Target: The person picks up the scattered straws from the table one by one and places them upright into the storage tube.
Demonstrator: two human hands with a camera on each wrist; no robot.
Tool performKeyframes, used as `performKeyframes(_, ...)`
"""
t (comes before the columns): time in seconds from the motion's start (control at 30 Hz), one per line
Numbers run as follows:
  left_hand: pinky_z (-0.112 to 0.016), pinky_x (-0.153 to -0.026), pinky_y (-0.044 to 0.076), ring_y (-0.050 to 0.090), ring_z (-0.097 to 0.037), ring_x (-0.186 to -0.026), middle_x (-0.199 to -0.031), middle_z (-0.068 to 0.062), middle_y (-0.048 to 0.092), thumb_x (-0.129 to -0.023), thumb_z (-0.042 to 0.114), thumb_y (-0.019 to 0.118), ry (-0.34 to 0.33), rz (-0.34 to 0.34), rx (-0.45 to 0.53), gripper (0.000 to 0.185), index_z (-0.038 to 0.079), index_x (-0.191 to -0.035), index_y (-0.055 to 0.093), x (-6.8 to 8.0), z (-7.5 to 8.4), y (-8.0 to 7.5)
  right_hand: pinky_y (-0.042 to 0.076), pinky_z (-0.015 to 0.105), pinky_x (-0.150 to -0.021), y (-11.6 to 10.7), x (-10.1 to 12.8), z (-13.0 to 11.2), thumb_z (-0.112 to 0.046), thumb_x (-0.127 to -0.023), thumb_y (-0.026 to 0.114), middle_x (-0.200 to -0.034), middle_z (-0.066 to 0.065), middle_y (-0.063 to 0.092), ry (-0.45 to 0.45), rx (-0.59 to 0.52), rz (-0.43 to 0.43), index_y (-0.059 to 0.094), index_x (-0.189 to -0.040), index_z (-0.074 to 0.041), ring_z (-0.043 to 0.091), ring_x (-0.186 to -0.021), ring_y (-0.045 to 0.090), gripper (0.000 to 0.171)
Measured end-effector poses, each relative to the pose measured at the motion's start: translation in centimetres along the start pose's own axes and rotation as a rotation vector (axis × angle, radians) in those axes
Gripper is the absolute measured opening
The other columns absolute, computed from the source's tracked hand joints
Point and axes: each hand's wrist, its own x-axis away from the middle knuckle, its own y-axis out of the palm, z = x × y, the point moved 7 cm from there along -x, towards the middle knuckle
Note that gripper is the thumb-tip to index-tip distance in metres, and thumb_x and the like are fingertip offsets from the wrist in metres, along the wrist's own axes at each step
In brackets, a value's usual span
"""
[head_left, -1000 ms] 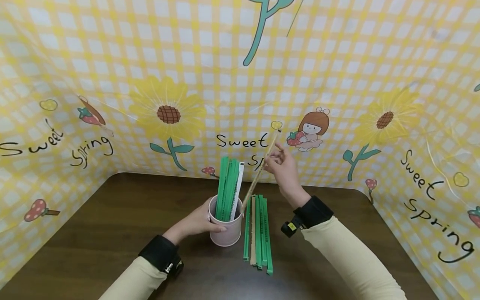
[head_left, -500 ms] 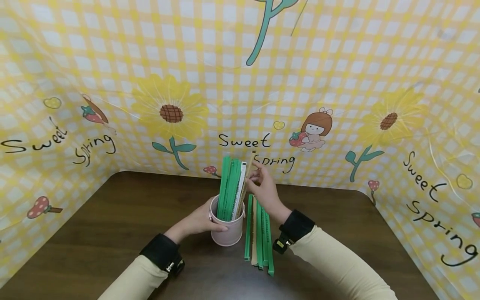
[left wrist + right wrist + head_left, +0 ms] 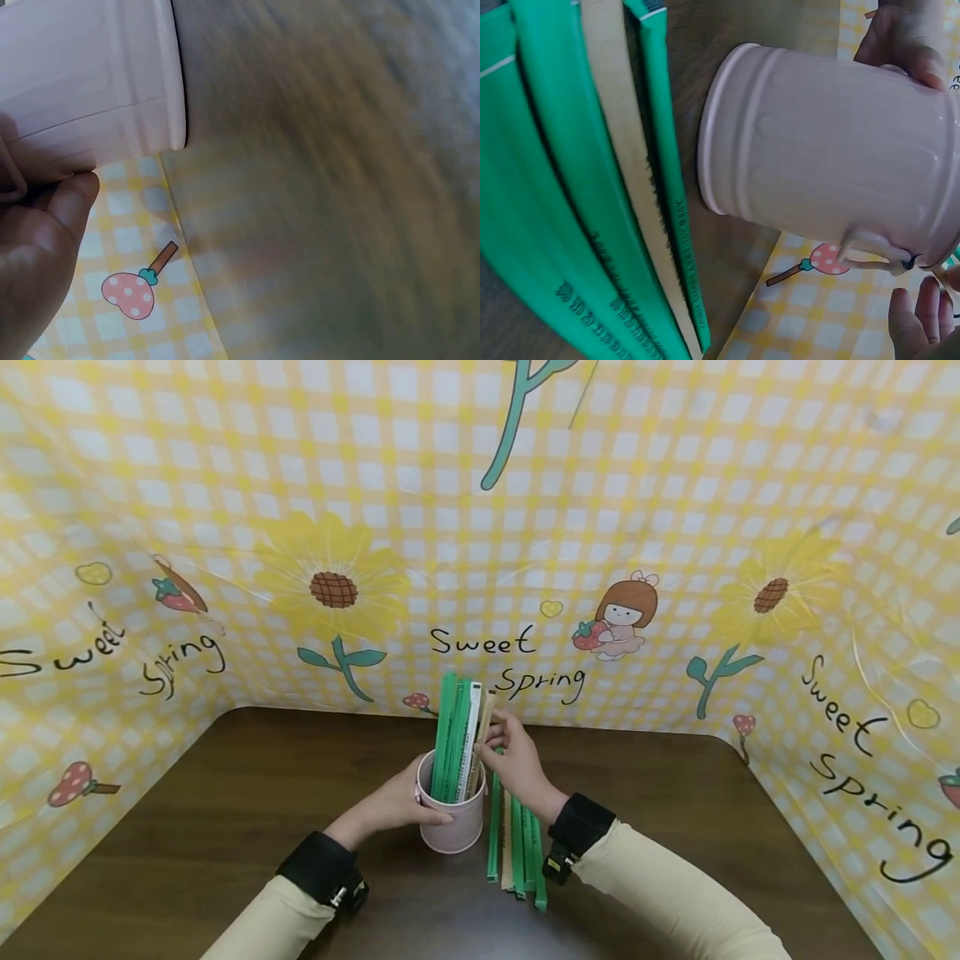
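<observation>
My left hand (image 3: 396, 797) holds a small pink bucket (image 3: 452, 832) by its side, thumb at the front rim. Several slim green paper-wrapped sticks (image 3: 447, 739) and one white stick (image 3: 471, 727) stand in it, leaning slightly right. With thumb and fingers, my right hand (image 3: 517, 764) pinches a tan stick (image 3: 486, 714) whose lower end is inside the bucket at its right side. In the left wrist view the bucket (image 3: 82, 67) shows by the thumb. The right wrist view shows the bucket wall (image 3: 825, 142) and a side handle (image 3: 870, 251).
Right of the bucket, several more green sticks (image 3: 527, 843) and a tan one (image 3: 507, 852) lie side by side on the dark wooden table (image 3: 225, 827). A yellow checked cloth (image 3: 465, 552) with printed flowers rises around the table's back and sides.
The right hand has moved left and down, bringing the tan stick from outside the bucket's right rim to inside it, beside the white one. The left hand keeps its hold.
</observation>
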Motion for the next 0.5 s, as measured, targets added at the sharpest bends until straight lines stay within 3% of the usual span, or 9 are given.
performKeyframes(0.13,-0.053,-0.108,0.043,0.05,-0.04,-0.133,-0.15,-0.028,0.043,-0.077,0.026,0.09,0.001,0.01,-0.03,0.112,-0.005,-0.158,0.019,0.0,-0.1,-0.1,0.053,0.035,-0.086,-0.6,-0.1,0.6,-0.009,-0.098,0.067,-0.113,0.023,0.066,0.045,0.019,-0.061,0.041,-0.149,0.005,0.036,-0.107,0.065,0.06)
performKeyframes(0.27,-0.049,-0.108,0.044,0.051,-0.038,-0.132,-0.149,-0.028,0.044,-0.077,0.026,0.09,0.004,0.014,-0.046,0.112,-0.005,-0.158,0.019,0.0,-0.2,-0.1,0.055,0.04,-0.089,-2.4,-0.1,2.5,-0.018,-0.102,0.063,-0.117,0.021,0.067,0.103,0.103,-0.109,0.05,-0.145,0.001,0.031,-0.107,0.065,0.048)
performKeyframes(0.37,-0.047,-0.109,0.044,0.05,-0.038,-0.132,-0.149,-0.028,0.043,-0.077,0.027,0.09,-0.005,0.013,-0.049,0.112,-0.005,-0.158,0.019,0.1,-0.4,0.0,0.057,0.038,-0.079,-3.8,0.4,5.0,-0.011,-0.103,0.059,-0.112,0.021,0.067,0.196,0.174,-0.121,0.055,-0.136,0.004,0.027,-0.095,0.066,0.037)
performKeyframes(0.5,-0.049,-0.108,0.044,0.05,-0.038,-0.132,-0.149,-0.029,0.042,-0.077,0.027,0.09,-0.005,0.007,-0.056,0.113,-0.006,-0.157,0.018,0.0,-0.4,-0.1,0.058,0.037,-0.072,-4.5,1.6,8.3,0.001,-0.099,0.056,-0.099,0.018,0.064,0.325,0.197,-0.197,0.052,-0.136,0.012,0.021,-0.082,0.064,0.038)
